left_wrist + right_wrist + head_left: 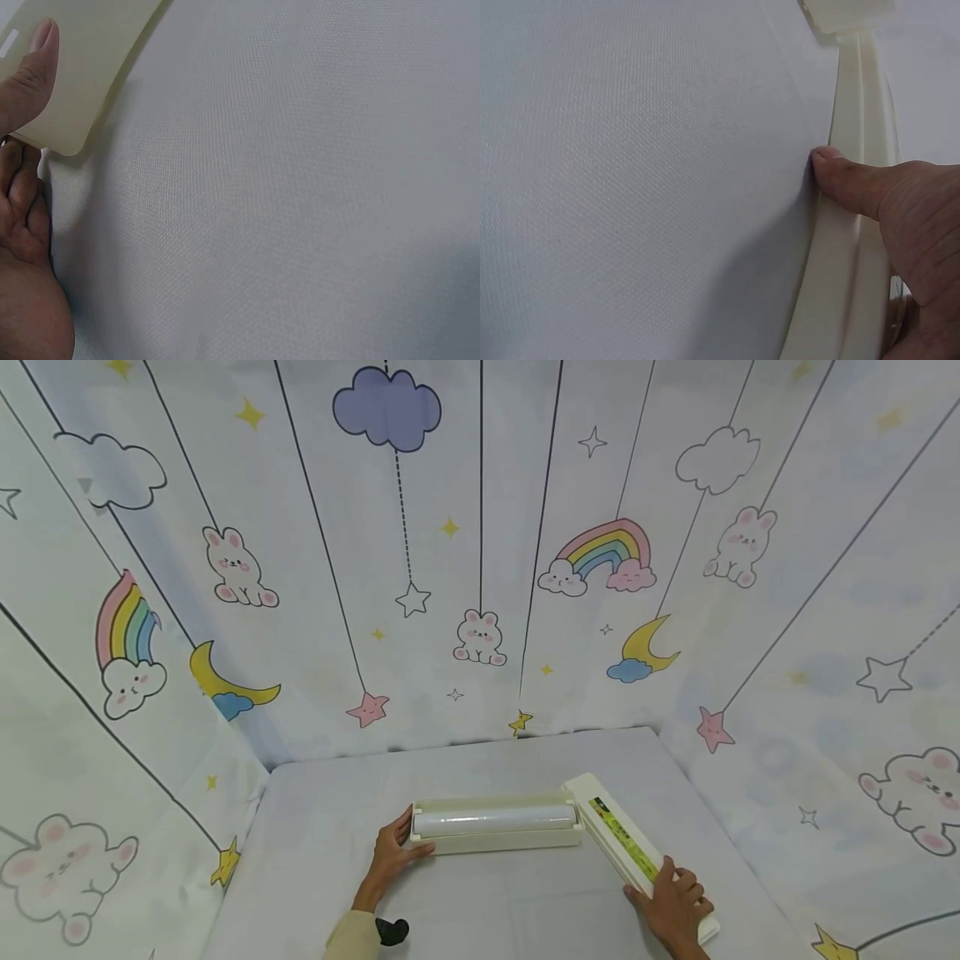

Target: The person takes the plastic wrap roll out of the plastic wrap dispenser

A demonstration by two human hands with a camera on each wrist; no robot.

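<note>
1. At the left, we see the left hand (393, 850); its fingers pinch the left end of the cream box (498, 842).
2. In this box, on the tabletop (525, 906), lies a white roll (495, 820).
3. Next, we see the long pale piece (611, 845), slanting, its far end just beside the box.
4. At the right, the right hand (673, 903) grips its near part, fingers curled around the edges.

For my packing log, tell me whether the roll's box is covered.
No, the roll lies exposed in the box; the right hand holds the lid.

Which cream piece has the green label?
The slanted piece in the right hand; the box in the left hand, with the white roll, shows none.
</note>
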